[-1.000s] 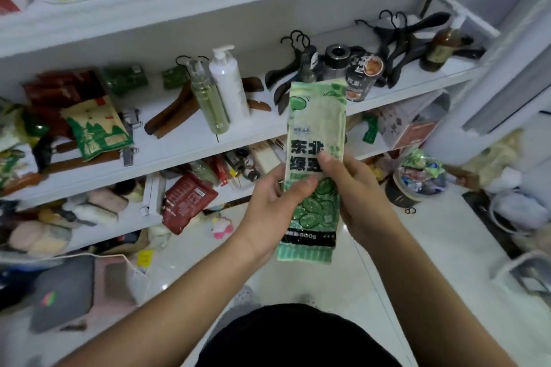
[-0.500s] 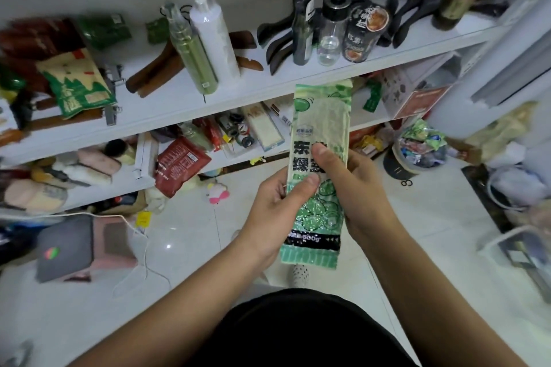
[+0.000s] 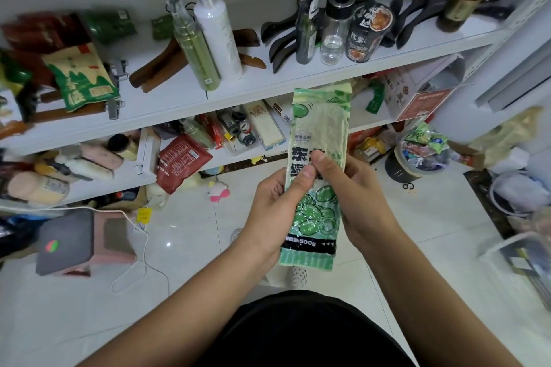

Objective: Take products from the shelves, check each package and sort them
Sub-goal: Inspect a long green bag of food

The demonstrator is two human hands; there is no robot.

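From the head camera, you are holding a long green packet (image 3: 317, 134) upright in front of you, out over the floor (image 3: 208, 247) and just below the front edge of the white shelf (image 3: 268, 83). Your left hand (image 3: 277, 205) is closing its grip on the packet's left edge, thumb across the front. Your right hand (image 3: 357, 197) is gripping the right edge the same way, so both thumbs are pressing on the middle. Holding it by the sides is keeping the printed face turned toward you, which suits checking the package. On that face a black band near the bottom is reading "500g", above a picture of green beans. The large dark characters higher up are partly hiding under your thumbs, so I cannot read them whole. On the shelf behind, a white pump bottle (image 3: 219, 36) is standing beside a green bottle (image 3: 195, 48).
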